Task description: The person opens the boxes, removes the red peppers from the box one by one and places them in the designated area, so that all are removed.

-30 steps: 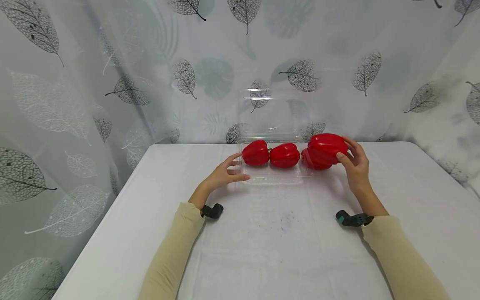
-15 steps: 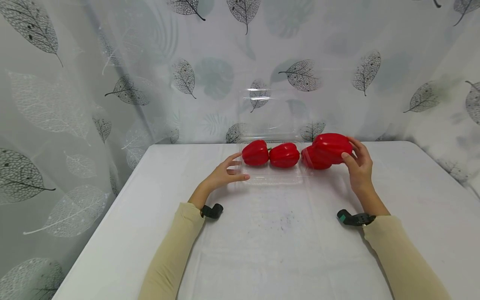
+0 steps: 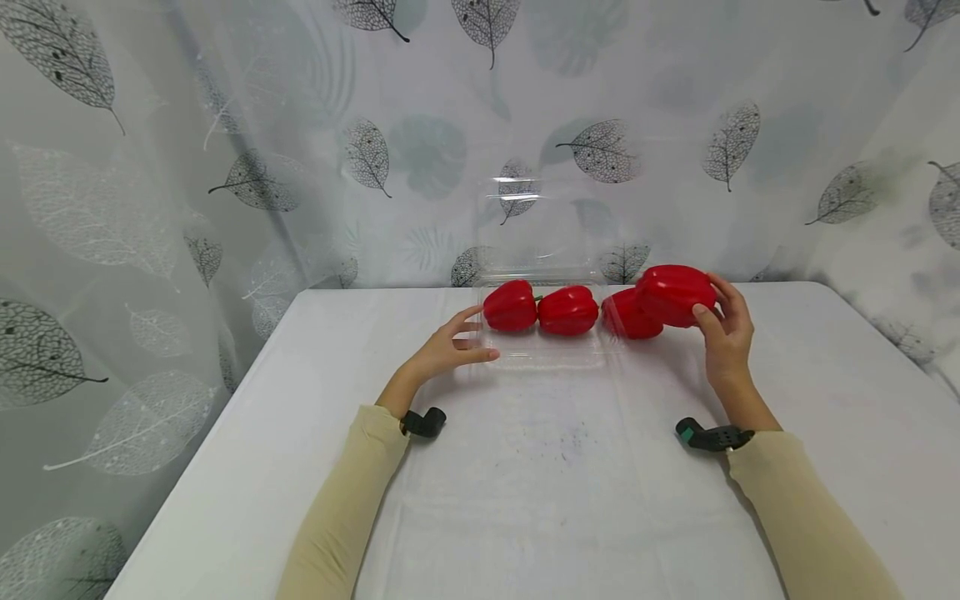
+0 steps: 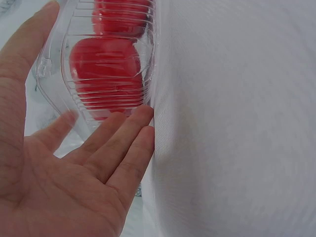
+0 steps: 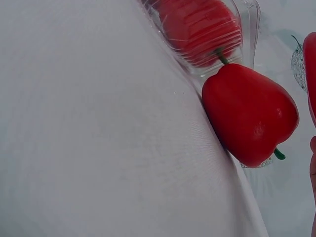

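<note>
My right hand (image 3: 726, 333) holds a red bell pepper (image 3: 677, 294), thumb on its near side and fingers behind. Only a sliver of this held pepper (image 5: 311, 74) shows in the right wrist view. Below and left of it, another red bell pepper (image 5: 249, 113) lies on the table just past the container's right end. Two more peppers, a left one (image 3: 511, 306) and a right one (image 3: 568, 311), lie inside the clear plastic container (image 3: 517, 360). At the container's left end is my left hand (image 3: 442, 346), palm facing it, with extended fingertips (image 4: 143, 112) right at the ribbed wall.
The container's transparent lid (image 3: 551, 237) stands raised at the back, in front of a leaf-patterned curtain (image 3: 420, 150). A white cloth covers the table (image 3: 525, 492). A black wrist camera sits on each wrist, the left one (image 3: 426, 422) and the right one (image 3: 705, 435).
My right hand has moved to the right with the held pepper, uncovering more of the pepper lying on the table. My left hand and the container have stayed in place.
</note>
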